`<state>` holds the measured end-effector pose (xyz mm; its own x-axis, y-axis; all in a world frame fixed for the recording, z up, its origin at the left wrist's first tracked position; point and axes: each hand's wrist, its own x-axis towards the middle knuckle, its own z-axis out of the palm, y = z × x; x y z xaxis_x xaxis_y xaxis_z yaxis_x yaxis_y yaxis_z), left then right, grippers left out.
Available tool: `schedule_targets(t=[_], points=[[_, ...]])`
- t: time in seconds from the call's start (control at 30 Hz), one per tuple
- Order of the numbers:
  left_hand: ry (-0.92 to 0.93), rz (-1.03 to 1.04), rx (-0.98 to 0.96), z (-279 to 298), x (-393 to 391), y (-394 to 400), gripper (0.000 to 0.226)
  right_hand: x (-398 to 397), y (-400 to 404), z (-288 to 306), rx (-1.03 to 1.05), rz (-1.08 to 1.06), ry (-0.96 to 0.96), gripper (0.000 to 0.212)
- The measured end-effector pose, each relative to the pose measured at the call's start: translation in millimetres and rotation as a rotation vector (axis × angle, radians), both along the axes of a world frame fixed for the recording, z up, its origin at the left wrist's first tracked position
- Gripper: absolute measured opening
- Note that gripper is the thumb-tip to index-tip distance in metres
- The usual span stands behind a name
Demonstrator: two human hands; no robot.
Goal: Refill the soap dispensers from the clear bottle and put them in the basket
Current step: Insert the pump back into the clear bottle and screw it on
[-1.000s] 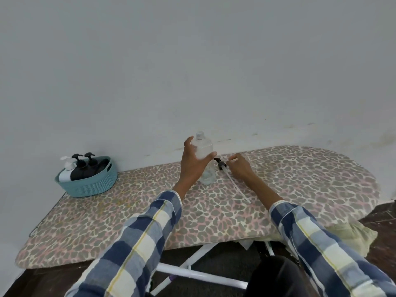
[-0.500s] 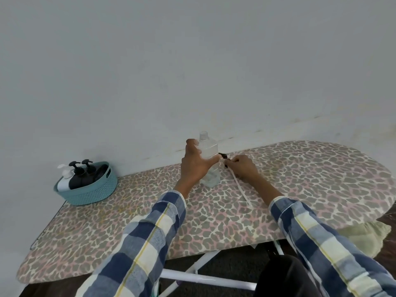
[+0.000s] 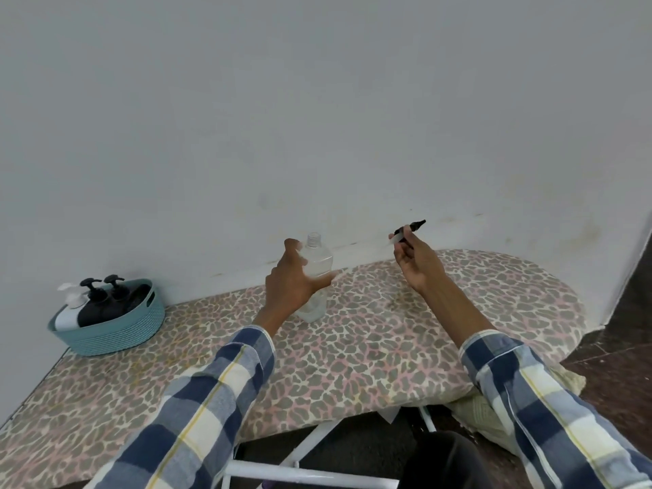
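While three dispensers (image 3: pixel 95 305) already sit in the teal basket (image 3: pixel 109 330), my left hand (image 3: pixel 287 285) grips the uncapped clear bottle (image 3: pixel 315 277) upright on the ironing board (image 3: pixel 370 347); my right hand (image 3: pixel 414 261) pinches what seems its black pump (image 3: pixel 409 229), raised clear beside it, yet unfitted.

Bare board cover (image 3: pixel 370 347) lies open between the basket (image 3: pixel 106 328) at the far left and the clear bottle (image 3: pixel 315 277) mid-board. The wall (image 3: pixel 317 118) stands just behind both. Dispensers (image 3: pixel 95 301) fill the basket, seemingly leaving little room inside. Right of the bottle the cover is open.
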<state>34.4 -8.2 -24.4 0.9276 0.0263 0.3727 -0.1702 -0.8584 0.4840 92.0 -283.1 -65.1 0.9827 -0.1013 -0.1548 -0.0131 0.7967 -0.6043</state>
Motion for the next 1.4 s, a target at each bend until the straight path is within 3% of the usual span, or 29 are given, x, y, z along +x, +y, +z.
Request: schedule_targets(t=[0.23, 0.4, 0.77, 1.1, 1.4], points=[[0.059, -0.011, 0.241, 16.2, -24.8, 46.2, 0.092, -7.3, 30.5, 9.0, 0.117, -0.006, -0.016, 0.022], [0.056, 0.01, 0.173, 16.9, -37.0, 66.2, 0.091, -14.7, 56.5, 17.9, 0.087, 0.003, -0.029, 0.028], [0.061, -0.1, 0.237, 13.4, -40.0, 56.7, 0.093, -24.0, 57.6, 39.1, -0.137, -0.14, -0.07, 0.022], [0.068, -0.102, 0.219, 11.6, -40.3, 56.6, 0.095, -28.3, 47.1, 42.4, -0.147, -0.149, -0.085, 0.018], [0.046, -0.098, 0.201, 9.9, -43.2, 56.3, 0.093, -37.7, 55.4, 55.1, -0.281, -0.056, -0.347, 0.014]])
